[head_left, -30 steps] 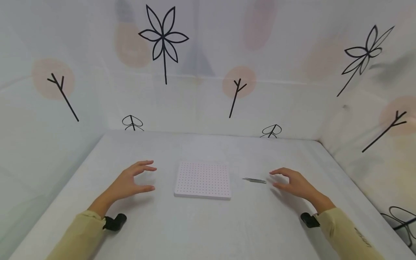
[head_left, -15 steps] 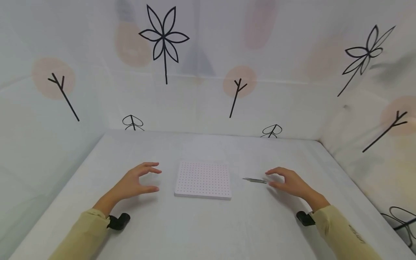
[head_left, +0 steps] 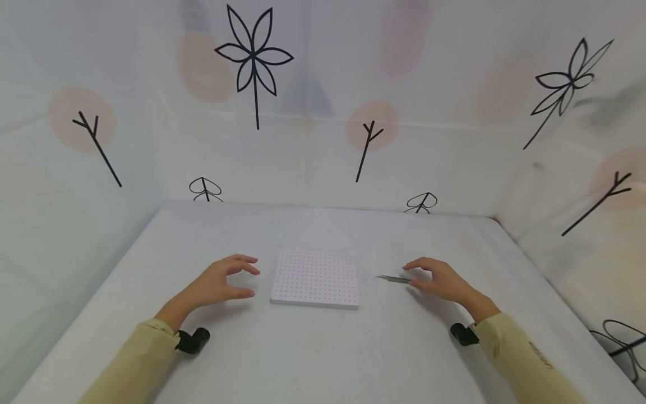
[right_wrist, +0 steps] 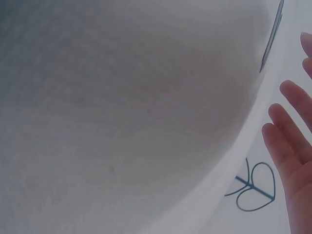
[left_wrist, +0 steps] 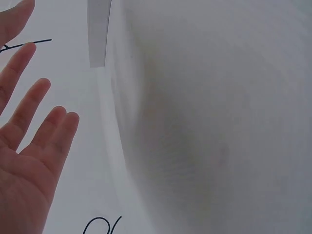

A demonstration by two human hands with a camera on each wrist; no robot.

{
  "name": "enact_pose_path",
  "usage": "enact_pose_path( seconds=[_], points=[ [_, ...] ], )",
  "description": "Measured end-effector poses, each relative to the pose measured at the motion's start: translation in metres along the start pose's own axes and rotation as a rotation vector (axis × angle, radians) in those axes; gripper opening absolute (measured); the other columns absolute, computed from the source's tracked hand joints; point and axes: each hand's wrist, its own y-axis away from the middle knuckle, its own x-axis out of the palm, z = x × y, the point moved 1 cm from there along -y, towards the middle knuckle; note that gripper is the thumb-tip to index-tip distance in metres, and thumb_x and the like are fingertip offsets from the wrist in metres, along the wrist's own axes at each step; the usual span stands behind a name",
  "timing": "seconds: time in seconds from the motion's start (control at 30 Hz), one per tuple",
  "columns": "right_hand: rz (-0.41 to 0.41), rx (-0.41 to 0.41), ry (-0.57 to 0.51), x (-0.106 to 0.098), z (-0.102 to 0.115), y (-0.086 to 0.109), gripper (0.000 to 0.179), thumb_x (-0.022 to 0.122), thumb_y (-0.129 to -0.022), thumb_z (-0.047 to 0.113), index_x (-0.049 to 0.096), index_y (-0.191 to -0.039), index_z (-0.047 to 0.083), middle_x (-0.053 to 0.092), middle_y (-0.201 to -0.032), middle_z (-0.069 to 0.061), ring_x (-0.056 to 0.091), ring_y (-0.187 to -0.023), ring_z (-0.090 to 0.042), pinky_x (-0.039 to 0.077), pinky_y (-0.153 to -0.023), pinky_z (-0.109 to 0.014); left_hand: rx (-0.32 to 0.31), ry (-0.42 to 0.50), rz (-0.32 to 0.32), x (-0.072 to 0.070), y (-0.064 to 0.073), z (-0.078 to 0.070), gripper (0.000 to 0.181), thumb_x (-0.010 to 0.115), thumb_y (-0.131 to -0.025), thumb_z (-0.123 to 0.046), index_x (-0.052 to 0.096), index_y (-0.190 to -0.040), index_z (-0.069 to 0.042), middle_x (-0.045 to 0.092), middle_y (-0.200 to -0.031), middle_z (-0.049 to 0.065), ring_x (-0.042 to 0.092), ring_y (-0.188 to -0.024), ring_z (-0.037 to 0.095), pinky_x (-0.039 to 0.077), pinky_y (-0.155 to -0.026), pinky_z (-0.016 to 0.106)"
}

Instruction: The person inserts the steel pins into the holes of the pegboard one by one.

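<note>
A white board dotted with a grid of small holes (head_left: 315,279) lies flat in the middle of the table. To its right is a small bundle of thin dark sticks (head_left: 392,279), also visible at the top of the right wrist view (right_wrist: 272,39). My right hand (head_left: 444,280) hovers at the right end of that bundle, thumb and fingers spread apart. Left of the board, my left hand (head_left: 214,284) is held in the air with nothing in it, its fingers apart. One edge of the board (left_wrist: 99,34) shows at the top of the left wrist view.
The table is covered by a white cloth (head_left: 313,353). White curtains with drawn flowers and twigs (head_left: 323,163) stand behind it and along both sides. A black wrist camera (head_left: 194,340) sits at the left cuff, another black camera (head_left: 463,334) at the right one.
Both hands have drifted inward. The left has come nearer the board, and the right has moved left so that its fingers overlap the end of the bundle. Board and bundle stay put.
</note>
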Motion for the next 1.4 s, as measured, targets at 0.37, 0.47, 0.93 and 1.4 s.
enact_pose_path(
  seconds=[0.37, 0.47, 0.93, 1.4],
  points=[
    [0.048, -0.019, -0.020, 0.004, 0.005, -0.010, 0.028, 0.072, -0.079, 0.004, 0.065, -0.105, 0.001, 0.063, -0.106, -0.010, 0.057, -0.101, -0.033, 0.047, -0.088, -0.051, 0.046, 0.090, 0.092, 0.009, -0.011, -0.004, 0.031, 0.078, -0.076, -0.021, 0.068, -0.104, -0.010, 0.056, -0.124, 0.008, 0.049, -0.117, 0.028, 0.042, -0.098, 0.047],
    [0.077, -0.013, -0.032, 0.004, 0.005, -0.013, 0.027, 0.072, -0.080, 0.004, 0.065, -0.106, 0.001, 0.063, -0.107, -0.011, 0.057, -0.101, -0.032, 0.047, -0.089, -0.050, 0.050, 0.107, 0.115, 0.011, -0.013, -0.006, 0.030, 0.078, -0.076, -0.021, 0.068, -0.102, -0.011, 0.057, -0.123, 0.007, 0.049, -0.117, 0.026, 0.043, -0.097, 0.043],
    [0.132, -0.001, -0.072, 0.006, 0.001, -0.026, 0.026, 0.072, -0.080, 0.006, 0.065, -0.105, 0.000, 0.064, -0.103, -0.009, 0.058, -0.095, -0.027, 0.050, -0.085, -0.043, 0.054, 0.194, 0.206, 0.027, -0.023, -0.009, 0.021, 0.079, -0.074, -0.011, 0.071, -0.093, -0.012, 0.061, -0.116, 0.004, 0.047, -0.120, 0.029, 0.047, -0.092, 0.029],
    [0.149, 0.014, -0.091, 0.005, 0.005, -0.030, 0.024, 0.072, -0.081, 0.008, 0.065, -0.102, -0.001, 0.064, -0.099, -0.008, 0.058, -0.091, -0.026, 0.051, -0.082, -0.041, 0.011, 0.154, 0.197, 0.037, -0.026, -0.014, 0.020, 0.079, -0.072, -0.003, 0.074, -0.092, -0.004, 0.065, -0.110, 0.008, 0.054, -0.112, 0.029, 0.051, -0.083, 0.023]
  ],
)
